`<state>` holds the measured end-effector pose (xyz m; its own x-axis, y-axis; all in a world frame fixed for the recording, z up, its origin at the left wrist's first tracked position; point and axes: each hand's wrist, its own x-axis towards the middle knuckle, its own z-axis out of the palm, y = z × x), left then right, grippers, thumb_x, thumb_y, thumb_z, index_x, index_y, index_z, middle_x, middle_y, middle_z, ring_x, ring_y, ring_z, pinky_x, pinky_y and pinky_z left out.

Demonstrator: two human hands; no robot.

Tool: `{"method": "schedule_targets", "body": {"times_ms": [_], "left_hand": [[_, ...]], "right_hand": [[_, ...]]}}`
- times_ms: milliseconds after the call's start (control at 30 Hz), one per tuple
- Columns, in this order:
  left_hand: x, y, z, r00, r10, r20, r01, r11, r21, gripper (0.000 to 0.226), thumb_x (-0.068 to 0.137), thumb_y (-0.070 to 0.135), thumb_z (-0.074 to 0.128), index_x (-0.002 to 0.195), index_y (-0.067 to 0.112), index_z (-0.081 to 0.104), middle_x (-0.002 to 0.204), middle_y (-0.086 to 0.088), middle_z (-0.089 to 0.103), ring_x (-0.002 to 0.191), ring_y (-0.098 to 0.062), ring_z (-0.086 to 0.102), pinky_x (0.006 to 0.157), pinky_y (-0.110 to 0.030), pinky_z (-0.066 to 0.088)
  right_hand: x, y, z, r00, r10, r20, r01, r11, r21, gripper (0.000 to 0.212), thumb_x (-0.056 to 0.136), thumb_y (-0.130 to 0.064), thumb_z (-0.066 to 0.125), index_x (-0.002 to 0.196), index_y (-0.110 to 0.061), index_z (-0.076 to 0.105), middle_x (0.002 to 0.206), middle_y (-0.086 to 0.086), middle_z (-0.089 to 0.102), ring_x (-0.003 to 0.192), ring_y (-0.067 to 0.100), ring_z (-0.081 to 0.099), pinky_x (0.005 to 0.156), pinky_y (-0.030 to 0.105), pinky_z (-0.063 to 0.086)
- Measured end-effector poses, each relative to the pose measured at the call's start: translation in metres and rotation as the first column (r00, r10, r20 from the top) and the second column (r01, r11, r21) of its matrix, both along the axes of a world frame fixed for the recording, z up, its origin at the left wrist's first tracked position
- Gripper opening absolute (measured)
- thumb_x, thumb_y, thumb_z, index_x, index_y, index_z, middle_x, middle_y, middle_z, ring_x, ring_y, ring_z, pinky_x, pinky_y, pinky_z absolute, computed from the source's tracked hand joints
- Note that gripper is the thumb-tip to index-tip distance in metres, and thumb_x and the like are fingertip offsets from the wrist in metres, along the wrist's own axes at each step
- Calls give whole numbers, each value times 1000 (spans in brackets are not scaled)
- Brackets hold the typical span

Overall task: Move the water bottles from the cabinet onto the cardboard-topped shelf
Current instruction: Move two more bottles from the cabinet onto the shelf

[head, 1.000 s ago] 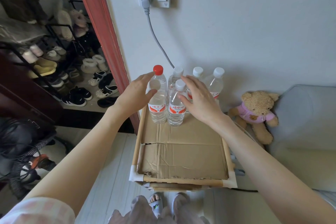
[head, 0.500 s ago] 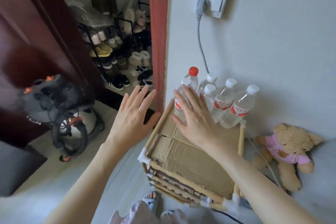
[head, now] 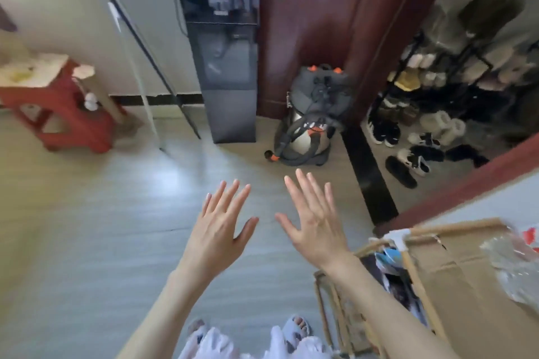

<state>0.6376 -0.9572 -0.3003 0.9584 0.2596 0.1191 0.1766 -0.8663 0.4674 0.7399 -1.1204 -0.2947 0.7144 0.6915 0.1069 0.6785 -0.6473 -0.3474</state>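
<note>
Down at the bottom of the view you can see slippered feet (head: 248,329) on the pale floor (head: 87,242), and just above them both bare hands are held out over that floor, palms down, holding nothing at all. The left hand (head: 220,232) has its fingers straight and a bit spread, and the right hand (head: 316,223) is the same deal, flat and fanned out, the two close together but not touching. Off to the lower right is the cardboard-topped shelf (head: 455,277), with its bamboo-looking frame and a white corner joint, and the right forearm crosses in front of its near corner. At the far right edge there's a blurry clear plastic shape with a bit of red on it sitting on the cardboard, pretty sure that's the water bottles (head: 516,265), but it's too smeared to count them. Further back there's a grey vacuum cleaner (head: 312,116) with orange bits on the floor, a dark water dispenser (head: 224,67) beside it, a red stool (head: 58,102) over on the left, and a shoe rack (head: 437,102) on the right.
</note>
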Motion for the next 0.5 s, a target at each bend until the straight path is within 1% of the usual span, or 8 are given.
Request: {"method": "schedule_targets", "body": {"times_ms": [33, 133, 233, 333, 400, 433, 500], "left_hand": [[-23, 21, -4, 997, 72, -2, -72, 997, -11, 63, 90, 56, 23, 138, 17, 35, 143, -9, 39, 136, -28, 27, 107, -49, 31], [-95, 88, -16, 962, 271, -20, -271, 962, -37, 65, 90, 59, 22, 137, 17, 37, 143, -8, 40, 136, -28, 28, 106, -50, 31], [-168, 158, -21, 899, 437, -13, -437, 898, -40, 59, 87, 50, 34, 135, 17, 39, 141, -10, 43, 134, -30, 32, 103, -53, 34], [-238, 221, -21, 812, 583, -23, -584, 812, -17, 59, 86, 48, 36, 135, 16, 40, 141, -10, 43, 134, -30, 32, 104, -52, 34], [-278, 256, -19, 742, 670, -24, -670, 742, -3, 59, 86, 49, 34, 136, 16, 40, 142, -9, 41, 135, -30, 31, 107, -49, 28], [-297, 272, -17, 704, 710, -25, -710, 704, 4, 60, 86, 49, 34, 136, 17, 39, 143, -9, 40, 135, -30, 30, 106, -47, 25], [-329, 302, -19, 635, 772, -40, -772, 636, 16, 60, 86, 49, 34, 137, 17, 39, 143, -8, 40, 135, -30, 31, 107, -46, 23]], "right_hand": [[-12, 28, -1, 998, 63, -4, -63, 998, -1, 67, 87, -54, 31, 145, -23, 19, 154, 5, 19, 143, 22, 12, 113, 41, -3], [-55, 118, -7, 975, 221, 0, -221, 975, 7, 65, 85, -51, 37, 141, -21, 25, 149, 11, 33, 139, 28, 27, 111, 49, 7], [-109, 212, -14, 935, 354, -13, -354, 935, 21, 63, 85, -50, 38, 139, -19, 30, 146, 13, 38, 135, 31, 33, 109, 51, 13], [-166, 296, -19, 867, 497, -33, -496, 868, 25, 62, 85, -49, 39, 139, -17, 33, 145, 13, 39, 135, 31, 35, 108, 51, 15], [-201, 349, -19, 813, 580, -44, -579, 815, 28, 62, 86, -50, 38, 138, -17, 34, 145, 14, 39, 135, 31, 35, 108, 51, 15], [-216, 374, -19, 784, 618, -52, -618, 786, 28, 62, 87, -52, 36, 138, -17, 33, 145, 14, 38, 135, 32, 34, 108, 51, 16], [-243, 423, -19, 727, 684, -58, -684, 729, 17, 63, 91, -58, 25, 139, -18, 33, 145, 14, 38, 135, 31, 33, 109, 51, 16]]}}
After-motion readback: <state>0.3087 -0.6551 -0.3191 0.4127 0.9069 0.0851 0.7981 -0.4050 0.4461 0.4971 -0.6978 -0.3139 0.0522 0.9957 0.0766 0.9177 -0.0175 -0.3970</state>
